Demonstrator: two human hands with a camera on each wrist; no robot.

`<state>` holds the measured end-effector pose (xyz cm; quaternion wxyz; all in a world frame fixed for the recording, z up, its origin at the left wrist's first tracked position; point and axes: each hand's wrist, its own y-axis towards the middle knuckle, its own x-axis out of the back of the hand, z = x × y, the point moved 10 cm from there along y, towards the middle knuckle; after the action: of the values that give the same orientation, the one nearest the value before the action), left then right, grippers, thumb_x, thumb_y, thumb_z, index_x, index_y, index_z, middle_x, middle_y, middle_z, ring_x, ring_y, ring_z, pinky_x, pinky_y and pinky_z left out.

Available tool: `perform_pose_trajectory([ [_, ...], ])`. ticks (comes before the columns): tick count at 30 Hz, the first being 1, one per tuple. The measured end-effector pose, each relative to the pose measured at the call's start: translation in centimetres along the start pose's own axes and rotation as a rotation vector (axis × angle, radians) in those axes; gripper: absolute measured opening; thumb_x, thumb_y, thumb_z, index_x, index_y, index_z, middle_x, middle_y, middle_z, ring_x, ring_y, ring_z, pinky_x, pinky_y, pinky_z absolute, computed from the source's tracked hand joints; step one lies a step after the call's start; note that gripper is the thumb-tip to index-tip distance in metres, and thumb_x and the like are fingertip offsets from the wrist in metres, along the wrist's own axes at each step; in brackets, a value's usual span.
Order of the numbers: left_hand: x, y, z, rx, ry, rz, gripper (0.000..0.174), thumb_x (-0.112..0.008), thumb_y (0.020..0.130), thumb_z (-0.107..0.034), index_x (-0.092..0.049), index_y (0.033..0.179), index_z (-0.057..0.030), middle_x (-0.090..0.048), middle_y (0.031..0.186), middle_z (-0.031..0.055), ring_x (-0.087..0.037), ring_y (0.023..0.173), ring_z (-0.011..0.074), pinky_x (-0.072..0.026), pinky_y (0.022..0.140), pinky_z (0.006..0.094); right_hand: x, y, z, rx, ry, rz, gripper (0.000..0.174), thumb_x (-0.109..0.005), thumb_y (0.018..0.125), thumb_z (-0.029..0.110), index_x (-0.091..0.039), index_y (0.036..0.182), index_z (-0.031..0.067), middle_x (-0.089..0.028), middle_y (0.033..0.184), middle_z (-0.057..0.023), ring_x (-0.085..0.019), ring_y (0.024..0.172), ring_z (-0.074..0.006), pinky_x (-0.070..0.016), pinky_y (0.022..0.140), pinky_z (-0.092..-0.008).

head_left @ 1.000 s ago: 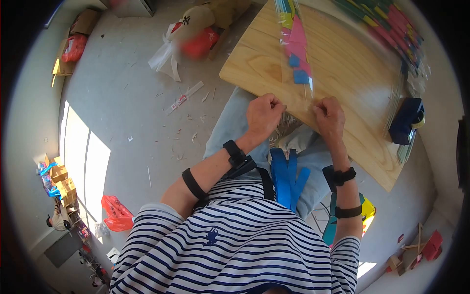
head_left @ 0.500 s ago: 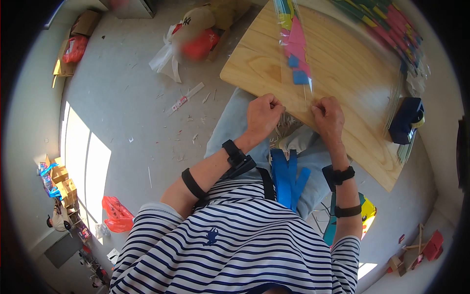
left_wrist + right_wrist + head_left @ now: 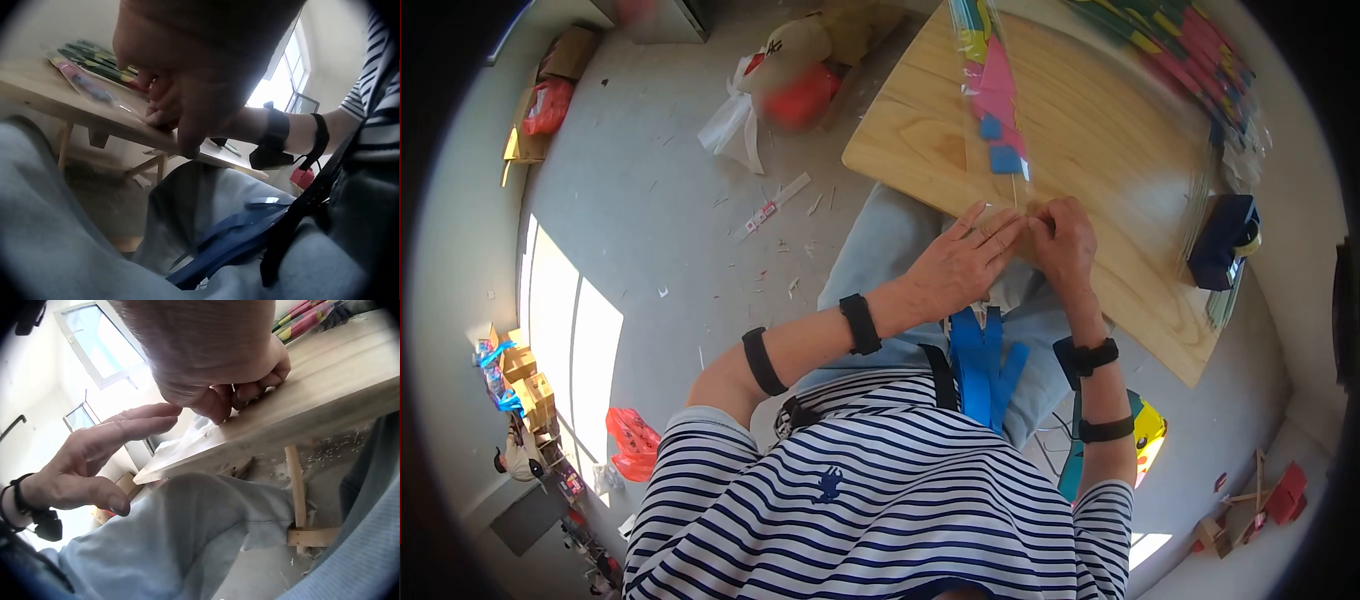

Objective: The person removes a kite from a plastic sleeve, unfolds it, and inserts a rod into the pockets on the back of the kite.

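Note:
A long clear bag (image 3: 1012,188) with pink, yellow and blue pieces (image 3: 1004,158) inside lies on the wooden table (image 3: 920,140), its near end at the front edge. My right hand (image 3: 1068,245) pinches that end at its right corner with curled fingers, low against the tabletop; the right wrist view shows the right hand (image 3: 219,362) at the edge. Beside it, my left hand (image 3: 962,268) is spread palm down with straight fingers, their tips over the bag's end. The left hand (image 3: 94,450) has its thumb apart from the fingers. The exact grip on the film is partly hidden.
More filled coloured bags (image 3: 1170,50) lie at the table's far right. A dark blue tape dispenser (image 3: 1222,240) stands on the right edge near thin sticks (image 3: 1195,215). Blue strips (image 3: 975,370) lie on the lap. Scraps and a white bag (image 3: 735,125) are on the floor.
My left hand has let go of the bag's end, straightened its fingers and moved right, close to the right hand. The right hand stays at the corner. The whole view has shifted slightly.

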<state>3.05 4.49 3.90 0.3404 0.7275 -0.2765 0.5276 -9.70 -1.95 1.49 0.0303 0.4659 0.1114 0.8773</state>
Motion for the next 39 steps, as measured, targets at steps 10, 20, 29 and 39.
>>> perform_pose_trajectory([
  [10, -1.5, -0.6, 0.9, 0.073, -0.113, 0.078, 0.093, -0.084, 0.064, -0.031, -0.044, 0.142, -0.0015, -0.036, 0.153, 0.0148, -0.032, 0.144, 0.0279, -0.0226, 0.119, 0.0493, -0.1, -0.1, -0.2, -0.031, -0.009, 0.010, 0.011, -0.072, 0.075, 0.013, -0.062, 0.077, 0.0083, -0.059, 0.082, -0.0083, -0.059, 0.082, -0.0320, -0.0453, 0.069, -0.0442],
  [20, -1.5, -0.5, 1.2, 0.094, -0.144, 0.074, 0.096, -0.084, 0.064, -0.030, -0.040, 0.145, -0.0014, -0.037, 0.152, 0.0139, -0.034, 0.143, 0.0267, -0.0272, 0.116, 0.0493, -0.2, -0.2, -0.5, -0.033, -0.001, 0.001, 0.012, -0.072, 0.074, 0.013, -0.062, 0.078, 0.0080, -0.059, 0.083, -0.0092, -0.059, 0.082, -0.0328, -0.0460, 0.069, -0.0447],
  [29, -1.6, -0.3, 1.4, 0.112, -0.150, 0.084, 0.092, -0.083, 0.065, -0.028, -0.042, 0.143, -0.0015, -0.037, 0.152, 0.0136, -0.035, 0.142, 0.0256, -0.0280, 0.116, 0.0491, -0.2, -0.1, -0.7, -0.110, -0.036, -0.014, 0.013, -0.072, 0.075, 0.015, -0.061, 0.077, 0.0079, -0.060, 0.083, -0.0098, -0.061, 0.083, -0.0327, -0.0473, 0.069, -0.0452],
  [39, -1.2, 0.5, 1.2, 0.106, -0.043, 0.075, 0.078, -0.083, 0.065, -0.028, -0.055, 0.133, -0.0021, -0.042, 0.146, 0.0126, -0.036, 0.141, 0.0240, -0.0216, 0.116, 0.0579, 0.5, -0.8, 3.4, 0.046, -0.206, -0.101, 0.021, -0.061, 0.084, 0.015, -0.067, 0.102, 0.0062, -0.064, 0.104, -0.0124, -0.059, 0.104, -0.0340, -0.0462, 0.090, -0.0470],
])
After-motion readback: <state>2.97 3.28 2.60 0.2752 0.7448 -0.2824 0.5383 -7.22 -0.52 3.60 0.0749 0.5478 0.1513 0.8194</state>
